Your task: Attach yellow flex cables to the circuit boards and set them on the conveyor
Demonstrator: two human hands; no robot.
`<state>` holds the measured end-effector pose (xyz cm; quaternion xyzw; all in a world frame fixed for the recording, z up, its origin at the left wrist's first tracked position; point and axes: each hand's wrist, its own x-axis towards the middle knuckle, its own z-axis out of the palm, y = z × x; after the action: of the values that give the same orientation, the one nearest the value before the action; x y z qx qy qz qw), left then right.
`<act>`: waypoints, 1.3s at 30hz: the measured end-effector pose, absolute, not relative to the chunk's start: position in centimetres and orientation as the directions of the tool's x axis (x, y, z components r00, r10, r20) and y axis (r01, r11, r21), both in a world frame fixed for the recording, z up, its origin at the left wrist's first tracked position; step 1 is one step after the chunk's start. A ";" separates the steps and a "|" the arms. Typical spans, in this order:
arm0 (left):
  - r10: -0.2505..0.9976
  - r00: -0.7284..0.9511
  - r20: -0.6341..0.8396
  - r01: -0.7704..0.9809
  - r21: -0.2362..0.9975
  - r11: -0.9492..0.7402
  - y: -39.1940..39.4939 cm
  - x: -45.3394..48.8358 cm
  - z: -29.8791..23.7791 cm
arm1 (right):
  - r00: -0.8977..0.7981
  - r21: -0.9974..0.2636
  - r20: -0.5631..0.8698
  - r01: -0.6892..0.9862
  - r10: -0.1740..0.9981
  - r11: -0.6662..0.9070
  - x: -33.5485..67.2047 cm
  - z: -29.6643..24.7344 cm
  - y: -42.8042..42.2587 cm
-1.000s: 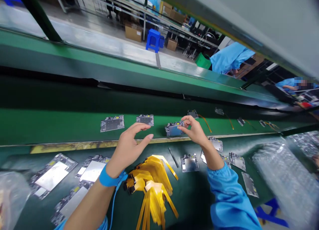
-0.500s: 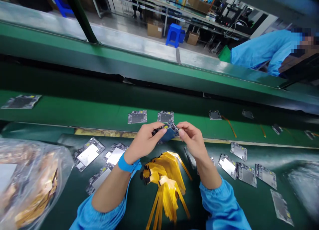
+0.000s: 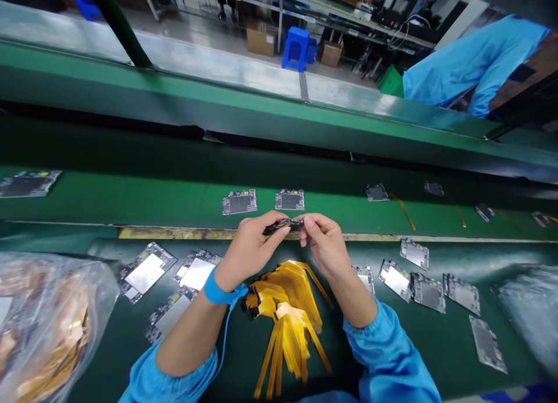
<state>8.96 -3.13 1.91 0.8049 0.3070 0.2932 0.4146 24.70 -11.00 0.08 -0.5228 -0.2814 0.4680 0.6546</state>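
Here's the left hand (image 3: 250, 246), clamped on the near end of a circuit board (image 3: 283, 224) just beyond the yellow ribbon pile (image 3: 290, 321). And that board has just tipped: half a second ago its flat face showed, now it's edge-on, so the work seems to be at its rim. The right hand (image 3: 325, 240) comes in close beside the left, thumb and fingertips bunched at the board's other end; whether they nip the board or something tiny on it, I can't tell.

Now around them, from the left! A clear plastic bag (image 3: 102, 278) sits well left of the pile, then loose boards (image 3: 148, 272), one partly under the left forearm. A blue wrist strap (image 3: 220, 289) trails its cord down the pile's left side, a possible snag. Beyond the pile, two boards (image 3: 239, 203) lie on the green belt (image 3: 174, 202). Right of it, more boards (image 3: 429, 292), one half-hidden by the right forearm, then crumpled clear plastic (image 3: 527, 310).
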 end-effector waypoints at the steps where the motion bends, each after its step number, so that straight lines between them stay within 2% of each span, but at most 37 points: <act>1: 0.734 0.641 0.222 0.256 0.841 -0.477 -3.2 9.0 2.0 | 0.397 -0.950 -0.115 -0.312 0.911 0.017 24.7 0.1 -11.1; 19: 0.692 0.617 0.375 0.173 0.793 -0.584 -3.5 9.1 1.5 | 0.294 -0.866 -0.117 -0.498 0.949 0.047 24.6 0.3 -11.5; 28: 0.651 0.602 0.463 0.149 0.736 -0.661 -3.8 9.5 1.3 | 0.325 -0.838 -0.120 -0.540 0.938 0.080 24.3 0.2 -11.5; 34: 0.682 0.592 0.430 0.182 0.753 -0.633 -3.9 9.4 1.0 | 0.301 -0.888 -0.099 -0.457 0.949 0.053 24.4 0.6 -11.7; 39: 0.699 0.605 0.382 0.194 0.780 -0.595 -4.1 9.5 1.5 | 0.385 -0.939 -0.041 -0.330 0.922 0.096 24.5 0.2 -11.9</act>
<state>9.45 -4.06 1.53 0.8209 0.2719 0.3514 0.3587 24.46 -11.87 0.20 -0.4868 -0.3041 0.4635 0.6750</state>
